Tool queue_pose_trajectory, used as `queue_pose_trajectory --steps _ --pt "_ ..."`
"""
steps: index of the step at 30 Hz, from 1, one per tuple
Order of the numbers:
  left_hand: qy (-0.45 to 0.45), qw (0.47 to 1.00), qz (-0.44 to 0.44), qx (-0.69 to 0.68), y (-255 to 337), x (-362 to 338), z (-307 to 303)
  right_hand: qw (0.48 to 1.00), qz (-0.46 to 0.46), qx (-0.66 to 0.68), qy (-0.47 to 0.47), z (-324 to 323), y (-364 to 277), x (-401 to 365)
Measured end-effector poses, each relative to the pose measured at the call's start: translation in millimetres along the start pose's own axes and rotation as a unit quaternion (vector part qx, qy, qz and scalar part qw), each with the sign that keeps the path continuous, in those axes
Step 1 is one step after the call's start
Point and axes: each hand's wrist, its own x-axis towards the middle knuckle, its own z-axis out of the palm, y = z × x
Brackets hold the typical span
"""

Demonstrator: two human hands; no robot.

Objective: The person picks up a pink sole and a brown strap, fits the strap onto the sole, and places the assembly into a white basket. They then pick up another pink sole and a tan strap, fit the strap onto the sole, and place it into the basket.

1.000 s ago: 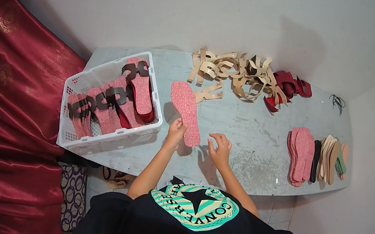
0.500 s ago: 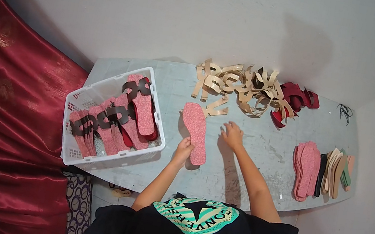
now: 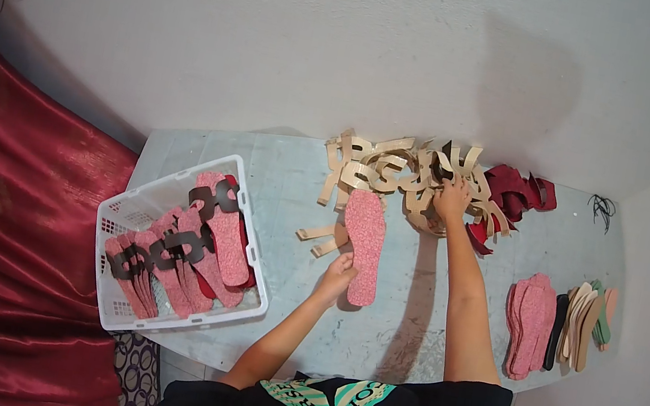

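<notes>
My left hand (image 3: pixel 340 274) is closed on the side of a pink patterned shoe sole (image 3: pixel 362 249), holding it upright in view above the table. A beige strap (image 3: pixel 322 238) with split ends sticks out to the left from behind this sole; whether it is attached cannot be seen. My right hand (image 3: pixel 452 199) reaches into the pile of beige straps (image 3: pixel 388 166) at the back, its fingers closed around a strap there. The fingertips are partly hidden among the pieces.
On the left stands a white plastic basket (image 3: pixel 262 301) of pink soles with dark straps. Dark red straps (image 3: pixel 518 194) lie beside the beige pile. Pink soles (image 3: pixel 529 326) and other coloured soles (image 3: pixel 579 326) are stacked at right, near a black cord tangle (image 3: pixel 602 210). A wall runs behind.
My right hand has moved from the bare table up into the beige straps. The held sole has shifted right, and a beige strap now shows on its left rather than its right.
</notes>
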Motion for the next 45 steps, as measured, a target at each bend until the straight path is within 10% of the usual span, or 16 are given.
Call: queue_pose_trajectory --steps 9,21,45 --pt "-0.017 0.999 -0.021 0.022 6 4 1 0.986 0.073 0.054 -0.139 15 8 42" --pt "-0.023 0.999 -0.022 0.003 0 -13 5 0.950 -0.068 0.302 0.047 14 76 65" --pt "-0.062 0.997 -0.039 0.028 -7 11 20 0.951 -0.008 0.300 -0.070 31 62 60"
